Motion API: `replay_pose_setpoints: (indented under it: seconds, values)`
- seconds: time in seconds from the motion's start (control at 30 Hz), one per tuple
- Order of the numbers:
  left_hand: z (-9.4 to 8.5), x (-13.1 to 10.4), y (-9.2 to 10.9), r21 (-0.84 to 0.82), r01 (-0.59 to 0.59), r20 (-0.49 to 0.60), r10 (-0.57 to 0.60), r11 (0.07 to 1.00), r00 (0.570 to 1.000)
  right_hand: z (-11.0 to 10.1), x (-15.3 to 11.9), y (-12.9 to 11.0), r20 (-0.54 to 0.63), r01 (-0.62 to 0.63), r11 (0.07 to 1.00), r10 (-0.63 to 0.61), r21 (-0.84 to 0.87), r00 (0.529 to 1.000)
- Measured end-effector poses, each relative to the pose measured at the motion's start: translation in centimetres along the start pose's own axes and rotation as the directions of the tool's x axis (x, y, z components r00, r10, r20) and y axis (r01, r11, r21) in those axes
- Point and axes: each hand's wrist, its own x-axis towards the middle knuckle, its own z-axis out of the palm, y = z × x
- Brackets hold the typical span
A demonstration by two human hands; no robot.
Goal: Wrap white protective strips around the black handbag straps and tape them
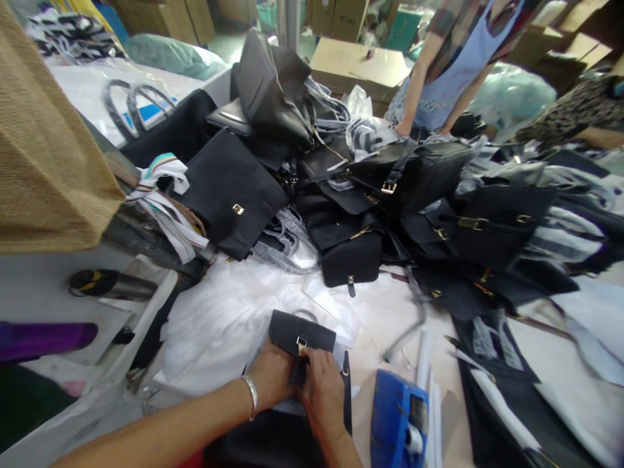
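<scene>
Both forearms converge from below, the left hand (273,377), wrist bearing a silver bangle, and the right hand (322,390) meeting side by side, fingers curled in a pinching grip.

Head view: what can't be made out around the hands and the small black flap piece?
- Small black flap piece, head view: lower part hidden under left hand and right hand.
- Gold clasp: too small to tell latched or open.
- Blue tape dispenser: cut off by bottom edge.
- Pile of black bags: right side blurred.
</scene>
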Motion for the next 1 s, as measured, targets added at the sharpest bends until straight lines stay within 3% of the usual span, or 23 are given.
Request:
replay_pose_setpoints:
  seconds: [0.2,0.37,0.47,0.57,0.7,0.87,1.0]
  values:
    - [-0.1,-0.7,-0.6,-0.018,-0.015,-0.003,0.015,1.000,1.000,-0.2,-0.5,1.0,0.033,-0.021,0.993,0.017,0.118,0.999]
    - [-2.3,-1.6,-1.8,-0.085,-0.123,-0.132,0.111,0.989,0.985,-0.1,-0.9,1.5,0.010,0.002,0.987,-0.003,0.159,1.000]
    - [-2.6,-2.5,-2.8,-0.166,-0.127,-0.172,0.098,0.978,0.980,0.1,-1.0,1.4,0.006,0.006,0.988,-0.007,0.155,1.000]
    - [-1.8,-3.9,-3.3,-0.304,0.022,-0.237,-0.098,0.952,0.967,0.3,-1.0,1.1,0.015,0.011,0.992,-0.013,0.129,1.000]
    - [-0.5,-5.3,-3.5,-0.477,0.336,-0.209,-0.476,0.812,0.855,0.5,-1.1,0.4,0.074,0.010,0.998,-0.015,0.062,0.997]
    - [0.2,-5.2,-4.2,-0.550,0.470,-0.057,-0.592,0.690,0.804,1.1,-1.3,0.0,0.064,0.061,0.998,-0.059,-0.029,0.996]
    - [0.9,-4.3,-4.6,-0.675,0.454,0.020,-0.601,0.581,0.799,1.6,-1.6,-0.2,0.108,0.114,0.988,-0.103,-0.106,0.989]
